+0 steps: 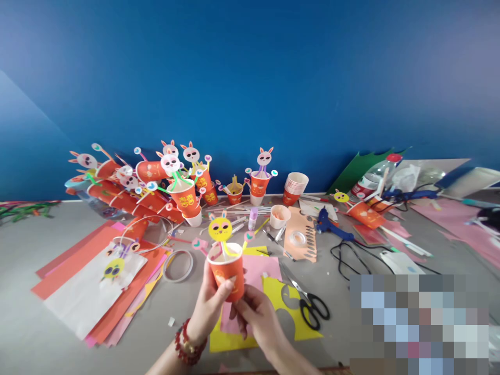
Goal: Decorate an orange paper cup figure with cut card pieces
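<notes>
An orange paper cup point(230, 276) is held upright above the near middle of the grey table point(148, 323), a yellow eared face point(220, 229) standing out of its top and round-ended arms spreading to left and right; pale yellow marks show on its side, partly under the thumb and too blurred to read; the left hand point(211, 299), a dark red bead bracelet point(190, 344) at its wrist, grasps the cup from the left, thumb across the front; the right hand point(258, 312) has its fingers bent in at the cup's base, though I cannot tell whether they grip it.

Under and just beyond the hands lie a cut yellow sheet point(230, 345) and a pink sheet point(269, 264); black-handled scissors point(308, 299) lie to the right, a tape roll point(167, 266) to the left, beside layered orange and white paper point(86, 299).

Farther left, an upright orange cup with a rabbit face point(185, 202) carries bold yellow Chinese-style characters, too small to read surely; more such cups lie heaped beside it; at the far middle stand another rabbit cup point(259, 185) and a stack of paper cups point(296, 186); to the right lie a blue glue gun point(332, 225) and, farther off, a clear bottle point(369, 179), red-capped, its red label bearing white lettering that I cannot make out.
</notes>
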The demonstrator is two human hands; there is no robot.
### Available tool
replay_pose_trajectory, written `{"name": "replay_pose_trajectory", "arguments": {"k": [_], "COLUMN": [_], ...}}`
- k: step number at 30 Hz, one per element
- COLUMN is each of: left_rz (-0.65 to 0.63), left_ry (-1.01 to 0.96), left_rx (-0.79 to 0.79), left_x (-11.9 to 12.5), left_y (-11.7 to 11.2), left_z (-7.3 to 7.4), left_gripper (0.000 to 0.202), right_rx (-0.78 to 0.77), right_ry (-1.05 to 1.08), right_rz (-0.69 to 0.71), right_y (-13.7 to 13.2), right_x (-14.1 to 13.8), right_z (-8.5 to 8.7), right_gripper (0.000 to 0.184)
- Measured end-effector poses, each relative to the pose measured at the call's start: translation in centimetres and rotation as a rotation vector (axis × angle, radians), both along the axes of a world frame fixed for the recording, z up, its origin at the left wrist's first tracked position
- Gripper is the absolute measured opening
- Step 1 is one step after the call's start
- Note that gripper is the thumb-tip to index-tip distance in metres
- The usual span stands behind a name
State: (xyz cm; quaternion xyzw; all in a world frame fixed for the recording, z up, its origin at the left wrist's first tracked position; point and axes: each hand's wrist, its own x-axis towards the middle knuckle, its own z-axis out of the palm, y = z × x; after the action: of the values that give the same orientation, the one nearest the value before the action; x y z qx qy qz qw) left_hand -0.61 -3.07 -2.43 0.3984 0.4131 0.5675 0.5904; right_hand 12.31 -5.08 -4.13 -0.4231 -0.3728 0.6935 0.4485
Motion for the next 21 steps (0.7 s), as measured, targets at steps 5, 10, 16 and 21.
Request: {"name": "replay_pose_trajectory", "arguments": {"k": [5,10,16,21], "left_rz": [-0.023,0.105,0.108,0.112], "left_ry": [-0.020,-0.068,-0.075,-0.071], "left_rx": [0.017,0.031,0.021,0.034], "left_x": [-0.1,-1.3,-1.5,-1.4], "left_y": [0.1,1.3,1.2,1.1], "left_z": [0.0,0.8,0.8,0.8], "left_gripper": [0.061,0.064,0.063,0.061], "right_rx": [-0.022,-0.066,-0.069,-0.036], "right_ry": [0.001,-0.037,-0.011,-0.047], "right_rz": [-0.005,0.074,0.119,0.068], "right_y": [-0.5,-2.2,-2.4,-2.1], "right_x": [0.0,0.2,0.3,0.3], "right_z": [-0.3,-1.2,-1.2,-0.9], "right_gripper": [0.052,0.052,0.051,0.050]}}
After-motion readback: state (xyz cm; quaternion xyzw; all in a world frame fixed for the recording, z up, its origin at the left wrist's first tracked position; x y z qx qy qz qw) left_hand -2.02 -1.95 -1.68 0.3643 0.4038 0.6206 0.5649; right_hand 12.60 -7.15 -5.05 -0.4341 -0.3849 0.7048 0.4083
